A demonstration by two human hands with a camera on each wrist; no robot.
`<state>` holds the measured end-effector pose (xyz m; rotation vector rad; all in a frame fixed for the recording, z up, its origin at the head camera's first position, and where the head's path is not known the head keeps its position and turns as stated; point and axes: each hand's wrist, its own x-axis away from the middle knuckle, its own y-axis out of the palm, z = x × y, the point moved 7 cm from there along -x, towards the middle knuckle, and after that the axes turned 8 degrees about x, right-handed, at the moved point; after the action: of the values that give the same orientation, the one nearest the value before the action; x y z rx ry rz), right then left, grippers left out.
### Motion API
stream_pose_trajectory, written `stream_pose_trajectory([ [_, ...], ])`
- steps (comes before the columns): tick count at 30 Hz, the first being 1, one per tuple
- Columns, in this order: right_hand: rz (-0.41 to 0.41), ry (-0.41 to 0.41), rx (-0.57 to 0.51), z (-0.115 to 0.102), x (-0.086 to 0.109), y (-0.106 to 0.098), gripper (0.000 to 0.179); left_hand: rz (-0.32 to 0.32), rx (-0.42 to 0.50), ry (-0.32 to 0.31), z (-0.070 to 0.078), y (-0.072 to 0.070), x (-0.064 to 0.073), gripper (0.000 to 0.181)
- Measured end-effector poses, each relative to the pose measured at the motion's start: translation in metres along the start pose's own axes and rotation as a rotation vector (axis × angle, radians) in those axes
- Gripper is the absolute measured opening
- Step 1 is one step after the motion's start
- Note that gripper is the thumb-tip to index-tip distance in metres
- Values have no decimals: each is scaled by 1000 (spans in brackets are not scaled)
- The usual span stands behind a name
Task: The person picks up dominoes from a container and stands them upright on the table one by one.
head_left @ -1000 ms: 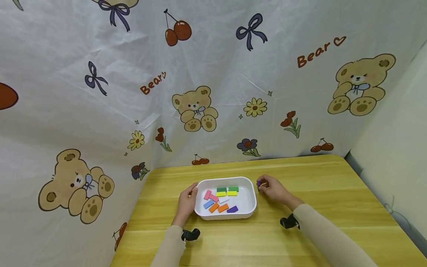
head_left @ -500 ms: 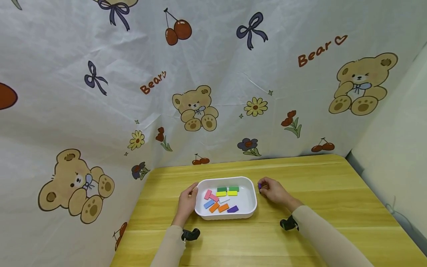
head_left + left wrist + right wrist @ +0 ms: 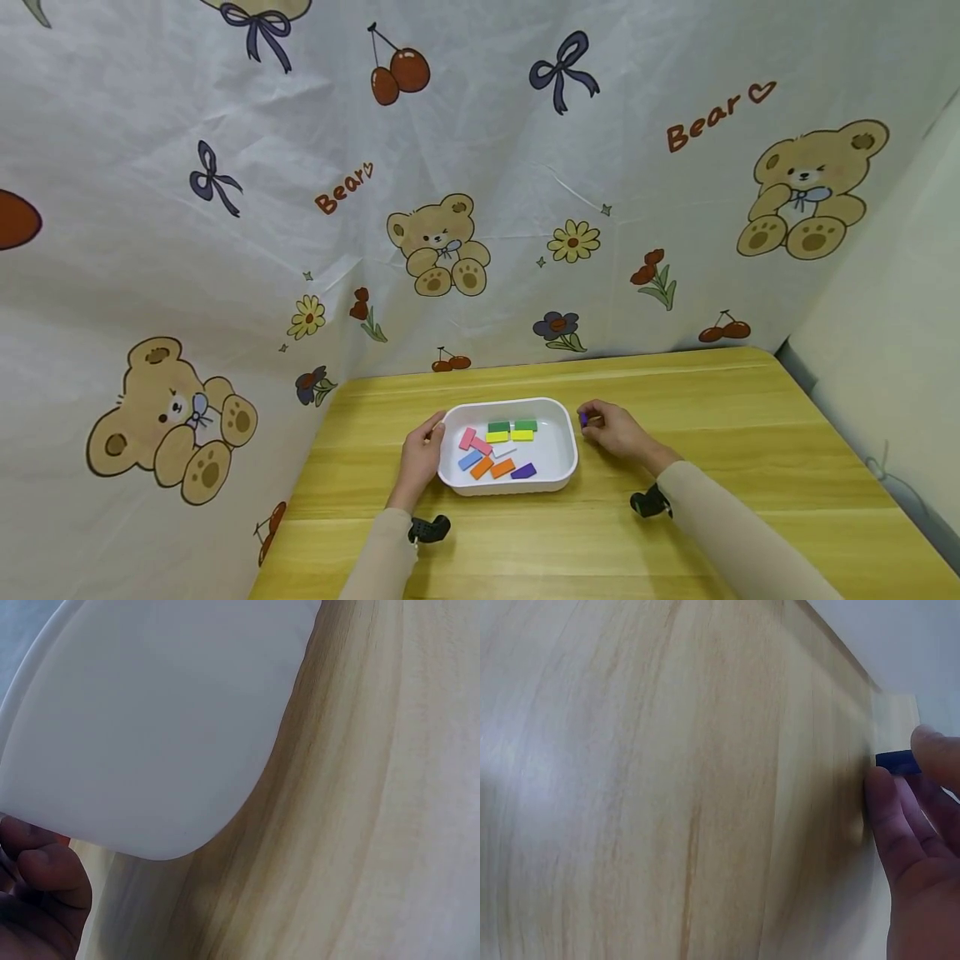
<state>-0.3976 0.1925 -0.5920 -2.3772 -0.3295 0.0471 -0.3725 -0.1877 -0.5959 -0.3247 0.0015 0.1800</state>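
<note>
A white plastic tray (image 3: 551, 479) sits on the table with several small coloured blocks lying inside. At its left end my left hand (image 3: 420, 458) holds the edge with curled fingers, seen below the tray's wall in the left wrist view. Just off the right end, my right hand (image 3: 615, 427) pinches a small purple block (image 3: 583, 419) between thumb and fingers. That block looks dark blue (image 3: 897, 762) in the right wrist view, partly covered by the fingertips. Another purple block (image 3: 523, 472) lies at the tray's lower right.
Inside the tray are pink (image 3: 467, 438), blue (image 3: 470, 460), orange (image 3: 502, 468), yellow (image 3: 522, 435), green (image 3: 526, 425) and white (image 3: 504, 452) blocks. The wooden table (image 3: 675, 392) ends at a bear-printed cloth (image 3: 510, 325) behind and on the left.
The right hand's fingers have shifted slightly around the purple block, which has turned a little and dropped slightly. The left hand and tray stay where they were.
</note>
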Motion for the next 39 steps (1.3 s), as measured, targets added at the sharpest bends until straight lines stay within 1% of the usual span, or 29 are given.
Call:
stream_pose_trajectory([
  [3,-10,9,0,0,-1,0,34,4,-2,3,0,0,0,37],
  [7,-11,-13,19,-2,-1,-3,36,6,-1,5,0,0,-1,37],
  [14,-15,-83,57,-13,0,-15,34,-3,2,0,0,0,-2,38],
  [18,2,-87,81,-17,-1,-20,31,-3,1,0,0,1,-2,38],
  [21,21,-79,94,-21,-1,-23,31,-5,4,-6,-1,1,-2,38],
  [24,35,-92,102,-29,0,-26,33,-5,4,-10,-1,1,-1,38],
  [32,57,-113,54,-53,4,-26,35,1,0,-11,-1,0,-1,36],
  [35,43,-128,28,-61,5,-22,36,-2,-3,-14,0,0,0,37],
  [39,19,-130,-4,-68,5,-14,32,-8,-9,-19,1,1,1,37],
])
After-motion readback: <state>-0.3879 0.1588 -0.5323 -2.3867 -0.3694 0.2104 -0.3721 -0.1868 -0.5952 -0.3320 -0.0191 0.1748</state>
